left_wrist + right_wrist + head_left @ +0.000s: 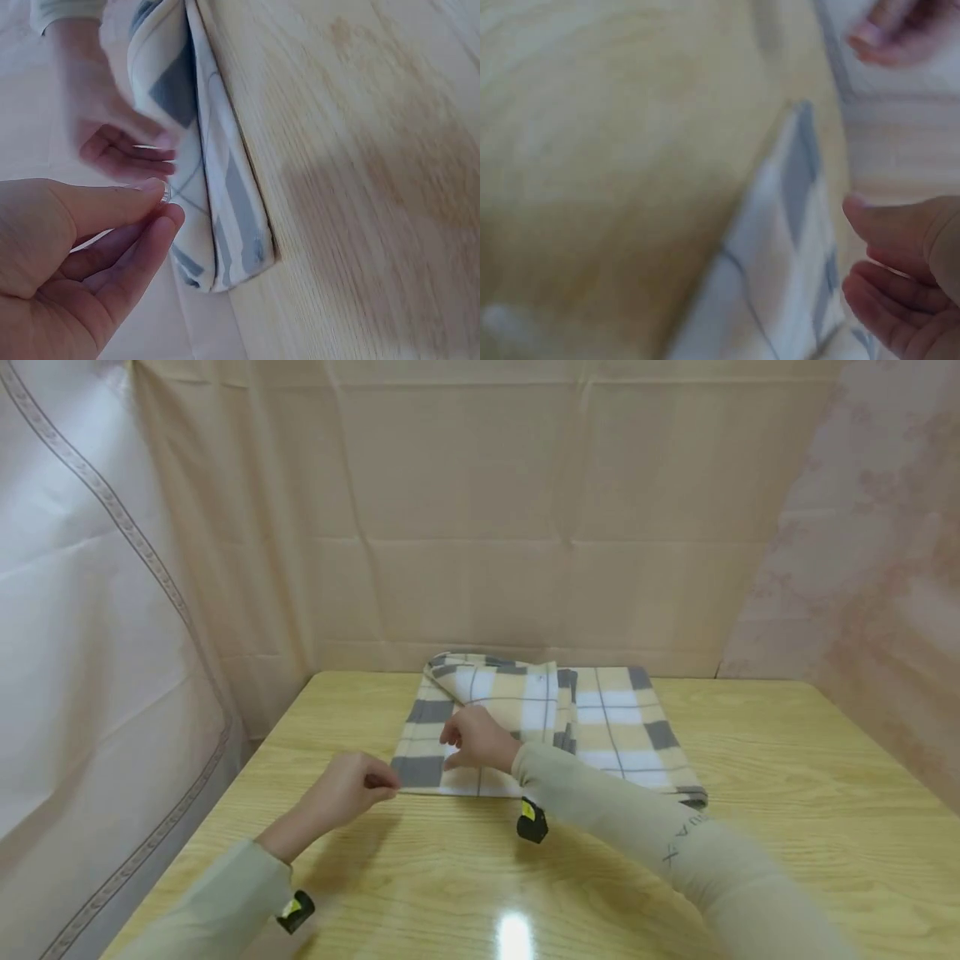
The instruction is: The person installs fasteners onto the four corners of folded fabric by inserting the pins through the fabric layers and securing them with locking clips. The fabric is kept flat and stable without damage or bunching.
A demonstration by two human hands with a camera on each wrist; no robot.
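The folded plaid blanket (pixel 540 727) lies at the far middle of the tabletop (pixel 787 793). The left hand (pixel 348 789) pinches its near left corner between thumb and fingers (pixel 146 199). The right hand (pixel 480 739) rests on the left fold, fingers loosely curled, grasping nothing visible.

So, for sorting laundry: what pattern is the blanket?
Blanket: plaid in cream, white and grey; head view shows it best.

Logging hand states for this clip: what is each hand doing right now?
Left hand: pinches the near corner of the plaid blanket.
Right hand: rests on the blanket; grip cannot be told.
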